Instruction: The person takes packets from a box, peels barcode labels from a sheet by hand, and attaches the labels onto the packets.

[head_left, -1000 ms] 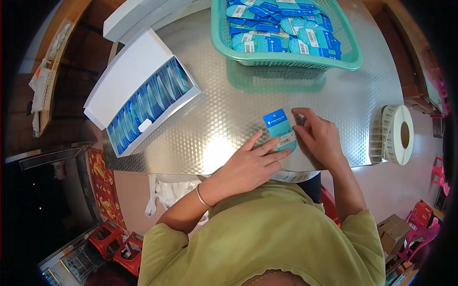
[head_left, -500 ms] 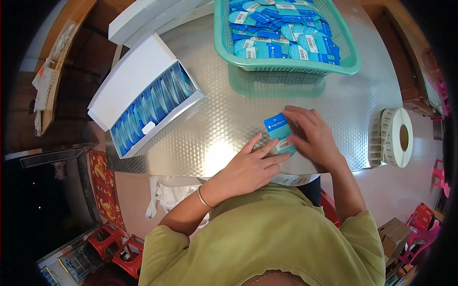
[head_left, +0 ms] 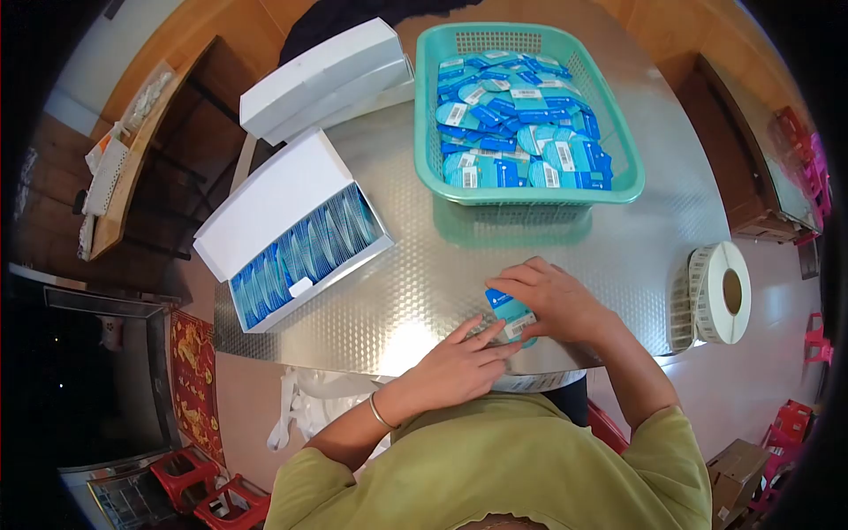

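A blue and teal card with a white barcode sticker on its lower part lies near the table's front edge. My left hand rests flat beside it, fingers spread, with fingertips touching its lower end. Curled over the card's right side, my right hand grips it with fingers at the top and thumb near the sticker. Part of the card is hidden under both hands. Farther back, a green plastic basket holds many similar stickered cards. At left, an open white box contains a packed row of cards.
A large roll of barcode stickers stands at the table's right edge. Behind the open box are closed white boxes. A strip of stickers shows at the front edge, by my body. Red stools stand on the floor at left.
My right hand has closed over the card's right side, its thumb now near the sticker. My left hand stays at the lower end. The view has tilted up, showing more of the basket.
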Action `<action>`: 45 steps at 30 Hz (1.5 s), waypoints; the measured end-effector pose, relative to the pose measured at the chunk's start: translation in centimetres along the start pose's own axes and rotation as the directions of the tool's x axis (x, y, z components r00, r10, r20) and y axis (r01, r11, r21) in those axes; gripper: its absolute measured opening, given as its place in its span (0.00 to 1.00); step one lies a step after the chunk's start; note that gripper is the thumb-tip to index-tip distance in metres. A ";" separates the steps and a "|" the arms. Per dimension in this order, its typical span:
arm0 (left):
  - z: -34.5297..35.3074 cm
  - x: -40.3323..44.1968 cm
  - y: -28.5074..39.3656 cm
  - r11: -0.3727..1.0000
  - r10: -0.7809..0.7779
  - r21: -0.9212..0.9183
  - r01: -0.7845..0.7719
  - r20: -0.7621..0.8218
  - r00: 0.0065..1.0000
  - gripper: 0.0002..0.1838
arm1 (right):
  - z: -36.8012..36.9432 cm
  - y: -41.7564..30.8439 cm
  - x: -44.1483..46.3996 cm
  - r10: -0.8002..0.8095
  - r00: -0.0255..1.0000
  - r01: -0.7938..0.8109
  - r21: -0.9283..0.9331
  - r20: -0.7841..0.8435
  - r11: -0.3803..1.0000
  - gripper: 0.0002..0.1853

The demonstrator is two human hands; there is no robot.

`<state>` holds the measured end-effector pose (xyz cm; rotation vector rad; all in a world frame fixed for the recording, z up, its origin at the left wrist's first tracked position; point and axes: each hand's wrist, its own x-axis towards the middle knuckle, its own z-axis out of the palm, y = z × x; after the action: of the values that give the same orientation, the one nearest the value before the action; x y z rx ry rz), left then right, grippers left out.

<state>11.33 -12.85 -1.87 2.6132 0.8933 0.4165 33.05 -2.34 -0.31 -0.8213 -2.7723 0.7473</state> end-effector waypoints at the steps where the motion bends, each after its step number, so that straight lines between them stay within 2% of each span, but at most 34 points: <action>1: -0.2 0.0 0.0 1.000 -0.006 -0.008 0.006 0.008 1.000 0.05 | -0.3 -0.3 0.5 0.010 0.999 -0.010 -0.011 0.042 1.000 0.43; 6: -2.2 -0.4 -0.5 0.993 0.015 -0.120 -0.013 0.010 1.000 0.06 | -0.6 -0.1 1.7 0.044 0.992 -0.038 -0.054 0.114 0.998 0.37; 8: -3.2 -0.9 -0.2 0.975 -0.035 -0.213 0.057 0.101 0.994 0.06 | -0.5 0.7 1.7 0.025 0.996 -0.024 -0.017 0.089 1.000 0.32; 9: -3.4 -1.3 -0.1 0.962 -0.058 -0.257 0.095 0.150 0.987 0.07 | -0.8 0.9 1.7 0.009 0.994 -0.017 0.070 0.105 0.997 0.29; 10: -3.1 -1.8 -0.2 0.944 -0.049 -0.319 0.082 0.112 0.993 0.08 | -1.5 1.2 1.7 -0.009 0.993 -0.010 0.157 0.120 0.988 0.26; 11: -3.0 -2.2 -0.3 0.943 -0.065 -0.315 0.107 0.142 0.988 0.08 | -2.3 1.4 1.7 -0.030 0.991 -0.004 0.243 0.134 0.970 0.22; 14: -3.0 -3.0 -0.5 0.935 -0.122 -0.307 0.177 0.190 0.974 0.08 | -6.7 0.7 1.9 0.007 0.998 0.025 0.441 -0.070 0.897 0.17; 15: -2.9 -3.1 -0.5 0.933 -0.141 -0.305 0.190 0.177 0.974 0.08 | -8.2 0.2 1.9 0.181 0.964 -0.056 0.518 -0.194 0.853 0.18; 16: -2.9 -3.2 -0.5 0.931 -0.158 -0.304 0.203 0.165 0.974 0.08 | -9.4 0.1 2.0 0.357 0.886 -0.118 0.601 -0.295 0.791 0.19; 18: -2.9 -3.1 -0.4 0.930 -0.179 -0.292 0.225 0.178 0.968 0.08 | -10.8 0.7 2.7 0.430 0.606 -0.089 0.479 -0.670 0.873 0.27; 19: -3.0 -3.0 -0.4 0.930 -0.190 -0.283 0.236 0.181 0.965 0.08 | -11.3 0.3 2.6 0.295 0.547 -0.147 0.257 -0.783 0.955 0.27; 20: -2.9 -3.0 -0.4 0.929 -0.186 -0.291 0.227 0.160 0.969 0.07 | -11.8 -0.3 2.5 0.132 0.496 -0.217 0.025 -0.859 0.976 0.28; 21: -2.6 -3.0 -0.5 0.929 -0.184 -0.298 0.218 0.139 0.973 0.07 | -12.3 -1.1 2.5 -0.049 0.454 -0.295 -0.202 -0.890 0.934 0.28; 22: -2.4 -3.0 -0.6 0.928 -0.182 -0.307 0.211 0.119 0.976 0.07 | -12.4 -2.5 2.1 -0.113 0.455 -0.143 -0.198 -0.883 0.970 0.28; 23: -2.3 -2.9 -0.6 0.934 -0.180 -0.299 0.195 0.076 0.981 0.06 | -11.2 -5.7 0.6 -0.067 0.478 0.020 -0.065 -0.876 0.998 0.28; 25: -1.8 -2.5 -0.4 0.941 -0.166 -0.299 0.161 0.009 0.986 0.06 | -8.7 -11.9 -2.4 0.027 0.522 0.328 0.229 -0.853 0.917 0.27; 26: -2.0 -2.4 -0.1 0.956 -0.160 -0.237 0.172 0.072 0.985 0.05 | -7.2 -13.0 -4.2 -0.026 0.519 0.443 0.243 -0.855 0.863 0.30; 28: -1.6 -2.2 0.1 0.955 -0.150 -0.250 0.162 0.066 0.986 0.04 | -7.0 -13.7 -3.7 -0.172 0.435 0.644 0.172 -0.884 0.746 0.31; 29: -1.4 -2.1 0.2 0.954 -0.149 -0.253 0.159 0.057 0.987 0.04 | -6.9 -14.0 -2.2 -0.256 0.353 0.725 0.090 -0.900 0.683 0.32; 31: -1.1 -2.0 0.6 0.934 -0.183 -0.298 0.196 0.071 0.981 0.04 | -6.9 -15.7 0.0 -0.255 0.232 0.808 0.040 -0.939 0.587 0.35; 32: -1.1 -1.9 1.0 0.921 -0.202 -0.326 0.215 0.074 0.977 0.04 | -6.9 -16.8 0.5 -0.172 0.205 0.821 0.073 -0.964 0.566 0.33; 34: -1.2 -1.7 1.9 0.875 -0.265 -0.383 0.296 0.132 0.955 0.06 | -6.8 -16.9 0.5 -0.163 0.192 0.845 0.079 -0.968 0.529 0.35; 35: -1.2 -1.7 2.1 0.867 -0.276 -0.394 0.306 0.133 0.952 0.06 | -6.6 -15.5 -0.1 -0.235 0.200 0.853 0.051 -0.951 0.519 0.38; 37: -1.1 -1.7 2.3 0.855 -0.273 -0.414 0.313 0.153 0.950 0.06 | -6.4 -12.9 -1.3 -0.380 0.345 0.800 0.057 -0.858 0.597 0.38; 39: -0.6 -2.1 1.9 0.855 -0.253 -0.425 0.296 0.156 0.955 0.08 | -6.6 -10.2 -2.7 -0.444 0.615 0.636 0.077 -0.651 0.768 0.31; 41: -0.6 -2.2 1.9 0.854 -0.215 -0.449 0.263 0.155 0.964 0.09 | -5.4 -8.7 -2.2 -0.378 0.741 0.476 0.037 -0.555 0.879 0.30; 42: -1.3 -1.9 1.9 0.853 -0.198 -0.462 0.243 0.144 0.970 0.10 | -4.1 -8.3 -1.3 -0.337 0.738 0.420 0.006 -0.585 0.908 0.31; 43: -2.1 -1.7 2.1 0.852 -0.183 -0.474 0.224 0.131 0.974 0.11 | -2.5 -8.1 -1.5 -0.263 0.807 0.372 0.110 -0.529 0.922 0.31; 45: -3.3 -1.6 2.3 0.833 -0.221 -0.456 0.313 0.245 0.944 0.10 | 0.0 -7.7 -2.2 -0.134 0.912 0.265 0.307 -0.388 0.914 0.32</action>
<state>10.10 -14.87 1.77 1.9895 0.9314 0.2750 31.30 -9.09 3.58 -0.5234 -2.2591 0.9148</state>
